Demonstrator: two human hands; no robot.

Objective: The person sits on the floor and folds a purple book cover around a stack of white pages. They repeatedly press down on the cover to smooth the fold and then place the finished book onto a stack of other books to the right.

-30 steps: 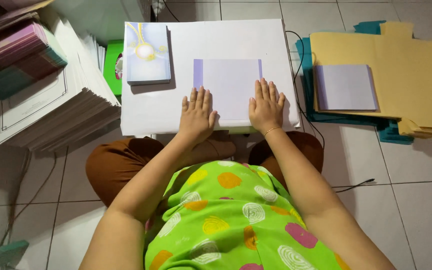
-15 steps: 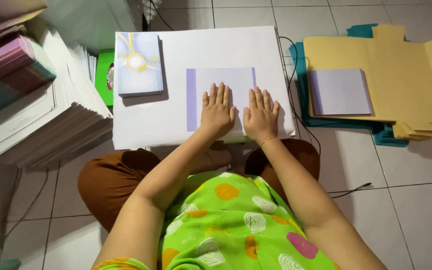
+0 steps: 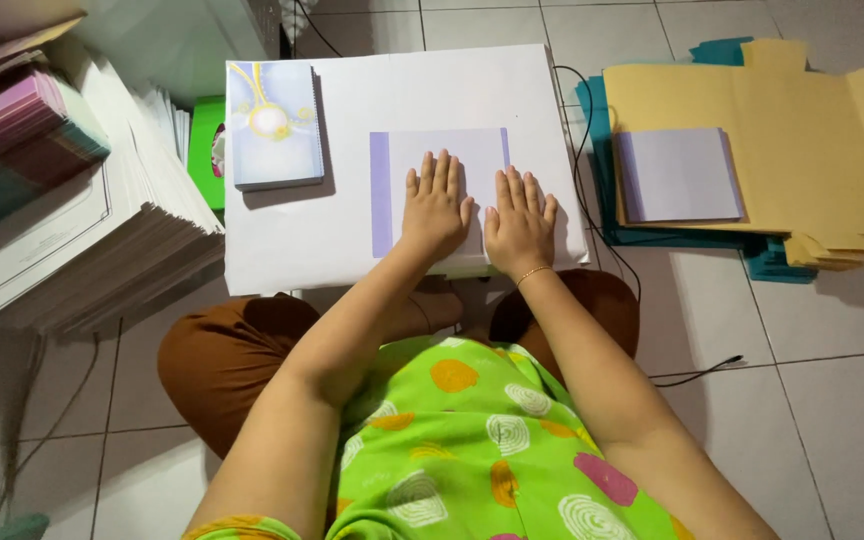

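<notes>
Nearest the camera, the left hand (image 3: 434, 208) and the right hand (image 3: 519, 220) are laid flat, palms down and fingers stretched out straight, nothing being gripped; both are pressed onto a smooth pale lilac sheet (image 3: 422, 165) with a darker violet strip down its left edge. The sheet is spread on a low white board (image 3: 352, 240), rectangular and matte, beside a glossy booklet stack (image 3: 274, 125). Farther right, on the tiled floor, a lilac stack (image 3: 679, 175) is seen resting on stiff tan card sheets (image 3: 802, 130).
</notes>
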